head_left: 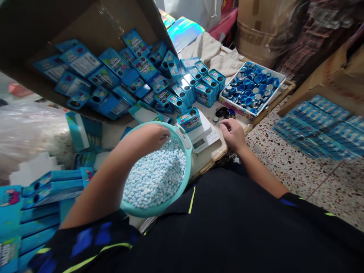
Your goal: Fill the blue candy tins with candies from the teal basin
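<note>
The left hand (155, 135) is over candies (159, 178) in a bowl (155, 211); I can't tell if its fingers grip any. Right of it, a blue box (190, 120) sits on a scale (214, 138). The right hand (234, 135), fingers curled together, is by the counter's (200, 163) right edge.

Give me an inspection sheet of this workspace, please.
Surface: pale table, worn edge.
Job's things: teal bowl of small blue and white pieces; white scale carrying one blue box; tray of blue caps.
Clutter: loose dark items by the scale; crumpled cloth.
Fingers: left fingers curled over the bowl, right fingers bent beside the scale; grip unclear on both.
Cables: nothing seen.
Surroundings: open carton of blue boxes, speckled floor.
</note>
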Tool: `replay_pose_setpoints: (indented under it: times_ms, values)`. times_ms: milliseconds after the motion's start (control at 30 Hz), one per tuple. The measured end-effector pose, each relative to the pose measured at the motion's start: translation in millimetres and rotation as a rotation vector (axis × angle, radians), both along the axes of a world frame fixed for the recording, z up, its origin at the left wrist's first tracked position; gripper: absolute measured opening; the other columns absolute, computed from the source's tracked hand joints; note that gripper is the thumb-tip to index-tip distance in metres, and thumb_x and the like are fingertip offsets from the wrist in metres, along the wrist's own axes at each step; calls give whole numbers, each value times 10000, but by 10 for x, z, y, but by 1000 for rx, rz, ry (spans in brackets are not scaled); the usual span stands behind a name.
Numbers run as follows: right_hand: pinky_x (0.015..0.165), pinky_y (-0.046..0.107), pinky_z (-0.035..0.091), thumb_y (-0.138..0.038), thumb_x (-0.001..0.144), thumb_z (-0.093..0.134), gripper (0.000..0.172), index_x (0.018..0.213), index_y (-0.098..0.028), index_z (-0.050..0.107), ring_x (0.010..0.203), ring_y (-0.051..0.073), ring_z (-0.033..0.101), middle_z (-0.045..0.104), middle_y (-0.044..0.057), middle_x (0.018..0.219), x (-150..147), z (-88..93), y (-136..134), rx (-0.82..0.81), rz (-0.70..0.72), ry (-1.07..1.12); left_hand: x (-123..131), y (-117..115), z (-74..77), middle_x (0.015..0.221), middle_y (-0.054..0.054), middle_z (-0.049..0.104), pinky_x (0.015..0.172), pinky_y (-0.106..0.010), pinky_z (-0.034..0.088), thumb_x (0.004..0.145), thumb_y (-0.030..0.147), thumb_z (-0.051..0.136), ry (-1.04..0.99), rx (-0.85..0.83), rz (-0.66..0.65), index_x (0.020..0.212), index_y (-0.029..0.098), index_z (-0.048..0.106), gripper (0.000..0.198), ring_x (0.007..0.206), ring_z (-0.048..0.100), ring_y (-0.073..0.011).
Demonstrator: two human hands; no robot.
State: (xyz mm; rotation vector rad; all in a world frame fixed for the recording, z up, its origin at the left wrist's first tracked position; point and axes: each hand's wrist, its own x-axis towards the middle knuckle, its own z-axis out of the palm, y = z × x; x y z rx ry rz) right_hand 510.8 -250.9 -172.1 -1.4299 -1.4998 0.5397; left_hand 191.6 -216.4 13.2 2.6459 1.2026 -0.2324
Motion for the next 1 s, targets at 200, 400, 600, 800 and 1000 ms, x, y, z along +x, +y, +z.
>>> replay_pose_setpoints:
  times_ms: [200,400,600,800,1000]
  values:
    - [801,407,557,-309,947,572,149,919,-247,705,827,227,655,721,59,897,0,-9,10,8,10,-15,383,270,390,909,-67,803,795,-326,518,941,312,546,-148,142,20,981,218,830,301,820,706,-198]
    - [815,418,559,-327,959,571,164,923,-246,710,832,232,659,728,64,907,-6,-6,9,13,4,-5,744,545,75,896,-81,802,784,-322,542,955,323,595,-301,146,-29,1064,179,839,303,773,711,-184]
    - [808,411,558,-328,974,563,178,931,-246,715,848,236,666,734,66,910,-8,-1,7,10,10,2,552,374,-2,988,-121,824,844,-352,579,1013,354,585,-350,256,33,1088,169,823,311,880,754,-225]
    - [800,407,555,-301,964,581,147,946,-250,718,850,231,672,739,63,936,15,-12,5,11,37,-12,148,-70,165,971,-112,824,771,-345,573,1027,423,564,-65,155,119,1122,204,825,354,846,760,-247]
    - [762,402,538,-302,948,577,148,919,-245,711,816,228,666,738,66,927,4,2,7,-4,37,-15,157,-69,292,1287,-125,770,890,-366,566,983,504,650,10,154,139,1263,233,767,406,1067,743,-283]
